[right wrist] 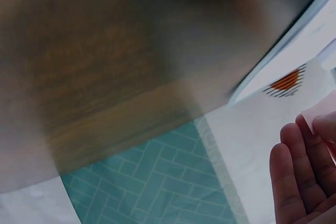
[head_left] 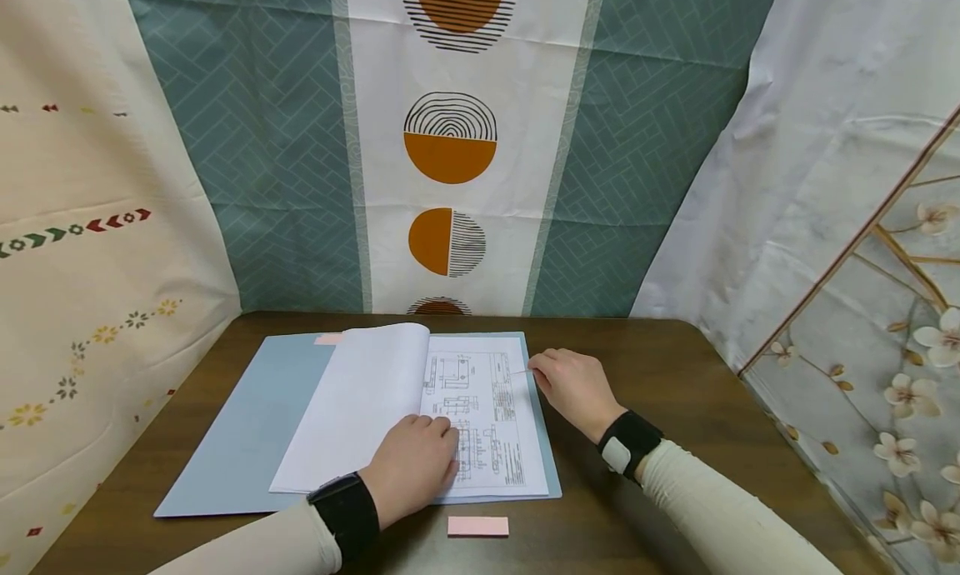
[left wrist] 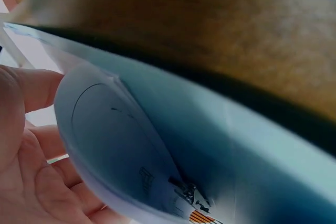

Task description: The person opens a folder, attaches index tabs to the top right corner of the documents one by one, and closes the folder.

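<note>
Brown table (head_left: 645, 450) with cloth hung around it: at 12 o'clock a teal-and-white cloth (head_left: 457, 67) with orange-and-black circles, at 10 a cream cloth (head_left: 82, 167) with small motifs, at 3 a white cloth (head_left: 911, 392) with flowers. Clock is centred on the drawing, head view.

Blue folder (head_left: 232, 450) lies open on the table. Drawing (head_left: 483, 375), a printed technical sheet, lies face up over one half of it. Turned pages (head_left: 367, 400), blank side up, fold over toward 9 o'clock and bulge at the fold. Left wrist view looks into that curl; metal clasp (left wrist: 199, 200) inside, between 5 and 6 in that frame.

Left hand (head_left: 416, 458) at 8 o'clock, relaxed, not gripping, rests on the paper by the fold, fingers over onto the drawing.

Right hand (head_left: 573, 383) between 2 and 3, pinches pink slip (right wrist: 321, 107) between thumb and fingers. Slip is at the drawing's edge near 2; contact with paper, cannot tell.

Pink pad (head_left: 477, 526) on table at 6, just beside the folder. Pink tab (head_left: 327, 339) at 10, by the folder's far edge. Pale sleeves, black band on each wrist.
</note>
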The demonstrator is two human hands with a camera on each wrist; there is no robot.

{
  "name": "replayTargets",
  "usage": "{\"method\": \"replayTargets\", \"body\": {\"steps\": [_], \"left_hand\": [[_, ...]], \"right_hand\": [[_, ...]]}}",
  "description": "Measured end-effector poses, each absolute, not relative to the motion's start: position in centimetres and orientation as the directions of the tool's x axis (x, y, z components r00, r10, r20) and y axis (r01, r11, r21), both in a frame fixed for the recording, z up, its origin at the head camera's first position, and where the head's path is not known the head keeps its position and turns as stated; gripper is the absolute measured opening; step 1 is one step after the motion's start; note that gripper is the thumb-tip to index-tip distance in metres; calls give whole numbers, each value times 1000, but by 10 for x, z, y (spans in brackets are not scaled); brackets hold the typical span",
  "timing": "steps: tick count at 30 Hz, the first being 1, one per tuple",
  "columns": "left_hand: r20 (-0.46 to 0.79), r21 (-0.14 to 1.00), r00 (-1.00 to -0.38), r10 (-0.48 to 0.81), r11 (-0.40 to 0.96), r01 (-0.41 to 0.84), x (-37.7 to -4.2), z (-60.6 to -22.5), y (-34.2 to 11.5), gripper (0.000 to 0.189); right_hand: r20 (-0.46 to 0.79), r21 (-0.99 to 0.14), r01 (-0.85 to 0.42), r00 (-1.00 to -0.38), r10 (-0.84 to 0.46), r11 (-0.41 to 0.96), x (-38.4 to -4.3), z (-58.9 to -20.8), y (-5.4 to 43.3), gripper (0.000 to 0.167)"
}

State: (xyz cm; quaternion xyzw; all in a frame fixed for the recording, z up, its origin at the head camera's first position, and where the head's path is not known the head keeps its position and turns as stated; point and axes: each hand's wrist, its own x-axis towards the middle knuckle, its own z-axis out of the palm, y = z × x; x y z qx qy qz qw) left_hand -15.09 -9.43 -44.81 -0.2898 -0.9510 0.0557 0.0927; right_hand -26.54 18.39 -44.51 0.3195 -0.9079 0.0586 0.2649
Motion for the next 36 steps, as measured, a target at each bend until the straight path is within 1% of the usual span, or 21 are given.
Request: {"method": "replayTargets", "body": {"steps": [4, 11, 17, 20, 32, 36], "left_hand": [[156, -166, -806, 571, 819, 549, -150, -450, -95, 41], [166, -164, -799, 578, 815, 556, -151, -450, -94, 39], [127, -150, -814, 567, 822, 549, -152, -450, -93, 41], [110, -147, -820, 562, 825, 546, -153, -451, -94, 42], [81, -154, -831, 550, 831, 535, -155, -451, -92, 42], [69, -145, -839, 539, 838, 527, -154, -451, -93, 43]], "right_hand": [[513, 77, -594, -665, -543, 801, -284, -449, 180, 14], [539, 94, -565, -664, -519, 820, -316, -458, 176, 10], [509, 83, -502, -722, -470, 861, -335, -461, 172, 6], [498, 83, -485, -737, -458, 871, -341, -461, 169, 5], [524, 90, -492, -716, -461, 866, -364, -470, 170, 6], [508, 114, -498, -714, -481, 860, -368, -471, 169, 5]]}}
